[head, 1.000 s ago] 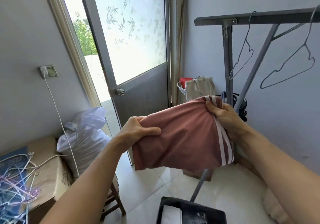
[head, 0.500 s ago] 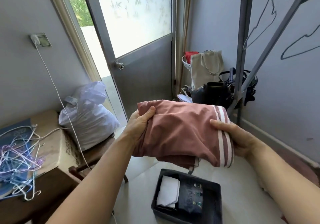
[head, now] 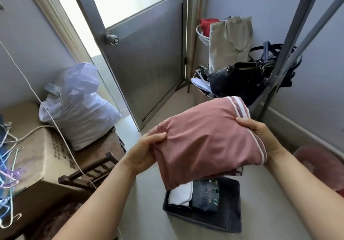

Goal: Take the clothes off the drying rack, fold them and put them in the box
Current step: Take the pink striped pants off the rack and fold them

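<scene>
A folded pink garment [head: 206, 143] with white stripes along one edge is held in the air between both hands. My left hand [head: 143, 152] grips its left end, thumb on top. My right hand [head: 260, 135] grips the striped right end. Directly below on the floor stands a dark grey box [head: 230, 213] that holds a folded white cloth [head: 180, 195] and a folded dark patterned cloth [head: 205, 195]. The grey legs of the drying rack [head: 290, 40] rise at the right.
A half-open grey door [head: 145, 59] is ahead. Bags, including a beige tote [head: 229, 40] and a black handbag [head: 234, 76], fill the corner. A white plastic sack [head: 78, 107] sits on a wooden stool, beside a cardboard box [head: 29, 146] with wire hangers [head: 8, 174].
The view has tilted down and the folded pink garment has been lowered over the box. Both hands keep their grip on its ends.
</scene>
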